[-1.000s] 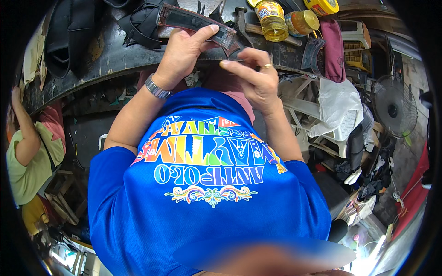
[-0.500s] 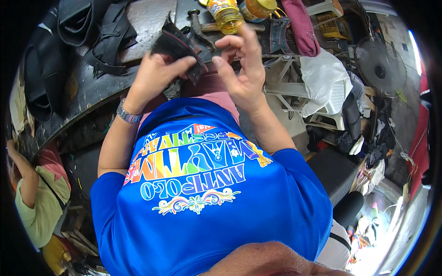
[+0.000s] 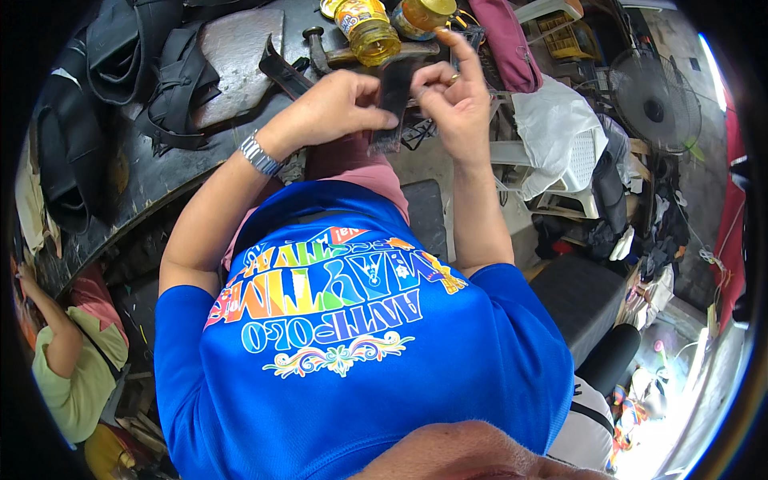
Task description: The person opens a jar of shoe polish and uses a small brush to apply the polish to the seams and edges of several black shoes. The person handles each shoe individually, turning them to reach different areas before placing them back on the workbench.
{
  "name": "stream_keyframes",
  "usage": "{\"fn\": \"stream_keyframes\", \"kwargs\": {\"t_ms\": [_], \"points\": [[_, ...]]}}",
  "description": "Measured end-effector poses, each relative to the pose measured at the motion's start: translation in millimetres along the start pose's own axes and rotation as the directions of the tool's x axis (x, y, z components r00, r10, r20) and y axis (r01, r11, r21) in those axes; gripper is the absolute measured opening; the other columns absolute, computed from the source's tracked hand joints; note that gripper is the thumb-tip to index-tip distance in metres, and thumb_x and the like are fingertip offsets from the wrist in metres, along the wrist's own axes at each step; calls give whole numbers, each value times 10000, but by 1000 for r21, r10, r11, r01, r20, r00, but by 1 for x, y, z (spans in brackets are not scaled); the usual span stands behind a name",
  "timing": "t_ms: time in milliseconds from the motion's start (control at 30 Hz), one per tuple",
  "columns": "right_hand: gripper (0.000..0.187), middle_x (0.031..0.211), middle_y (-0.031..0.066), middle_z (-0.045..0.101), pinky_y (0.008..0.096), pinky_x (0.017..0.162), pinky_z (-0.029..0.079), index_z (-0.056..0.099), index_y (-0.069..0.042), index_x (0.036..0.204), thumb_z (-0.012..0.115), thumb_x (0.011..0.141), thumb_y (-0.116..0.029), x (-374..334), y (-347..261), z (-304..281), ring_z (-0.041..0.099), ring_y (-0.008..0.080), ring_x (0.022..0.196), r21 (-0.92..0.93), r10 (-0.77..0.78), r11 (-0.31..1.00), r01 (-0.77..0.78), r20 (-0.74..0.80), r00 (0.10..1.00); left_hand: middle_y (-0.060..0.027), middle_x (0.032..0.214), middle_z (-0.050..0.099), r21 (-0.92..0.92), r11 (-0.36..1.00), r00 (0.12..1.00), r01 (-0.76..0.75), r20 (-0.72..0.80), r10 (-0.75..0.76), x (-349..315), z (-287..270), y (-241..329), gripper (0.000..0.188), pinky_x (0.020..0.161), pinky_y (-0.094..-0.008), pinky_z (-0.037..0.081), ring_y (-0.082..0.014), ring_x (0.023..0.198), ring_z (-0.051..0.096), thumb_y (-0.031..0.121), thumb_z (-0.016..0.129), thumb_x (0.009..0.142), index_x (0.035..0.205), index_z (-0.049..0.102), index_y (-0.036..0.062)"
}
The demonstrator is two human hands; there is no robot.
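My left hand (image 3: 340, 108) is closed on a black strip (image 3: 394, 96), thumb on its near face; the strip is blurred and stands upright over the bench edge. Beside its right edge is my right hand (image 3: 458, 104), thumb and curled fingers drawn together with the index finger raised. Whether these fingertips grip the strip's edge or something small is too blurred to make out. Another black curved strip (image 3: 286, 72) lies on the dark bench (image 3: 184, 160), left of a hammer (image 3: 316, 46) with a wooden handle.
A jar of yellow liquid (image 3: 370, 36) and a second jar (image 3: 422, 18) stand behind the hammer. Black strappy pieces (image 3: 180, 92) lie at the left around a worn board (image 3: 238, 60). To the right are a maroon pouch (image 3: 510, 48), a white plastic stool (image 3: 572, 172) and a fan (image 3: 656, 108). Another person (image 3: 80, 360) sits at far left.
Both hands have moved right. The black piece in my left hand has swung from a slant to upright. A black curved strip now shows on the bench where my left hand was. My right fingers have drawn together.
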State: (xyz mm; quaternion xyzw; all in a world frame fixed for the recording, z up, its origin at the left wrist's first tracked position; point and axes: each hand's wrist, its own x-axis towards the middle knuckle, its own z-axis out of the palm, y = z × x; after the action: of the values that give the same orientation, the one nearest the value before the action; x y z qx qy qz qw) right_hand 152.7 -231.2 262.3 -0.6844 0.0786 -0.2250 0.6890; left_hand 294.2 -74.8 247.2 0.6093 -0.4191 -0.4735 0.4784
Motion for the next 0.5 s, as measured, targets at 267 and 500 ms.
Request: {"fn": "stream_keyframes", "kwargs": {"t_ms": [267, 500], "points": [[651, 912, 101, 670, 230, 593, 504, 321, -51, 1498, 669, 950, -11, 10, 8, -64, 598, 113, 635, 141, -136, 970, 200, -369, 919, -96, 972, 757, 375, 897, 894, -233, -279, 349, 68, 5, 12, 290, 828, -309, 536, -141, 869, 694, 186, 679, 969, 1191, 707, 2], [685, 873, 98, 665, 227, 605, 468, 319, -17, 1498, 676, 915, 24, -13, 36, -105, 579, 112, 628, -27, -129, 990, 141, -602, 788, -204, 908, 735, 460, 846, 841, -272, -313, 441, 122, 40, 31, 243, 812, -431, 552, -350, 864, 721, 165, 619, 964, 1136, 742, 45]]}}
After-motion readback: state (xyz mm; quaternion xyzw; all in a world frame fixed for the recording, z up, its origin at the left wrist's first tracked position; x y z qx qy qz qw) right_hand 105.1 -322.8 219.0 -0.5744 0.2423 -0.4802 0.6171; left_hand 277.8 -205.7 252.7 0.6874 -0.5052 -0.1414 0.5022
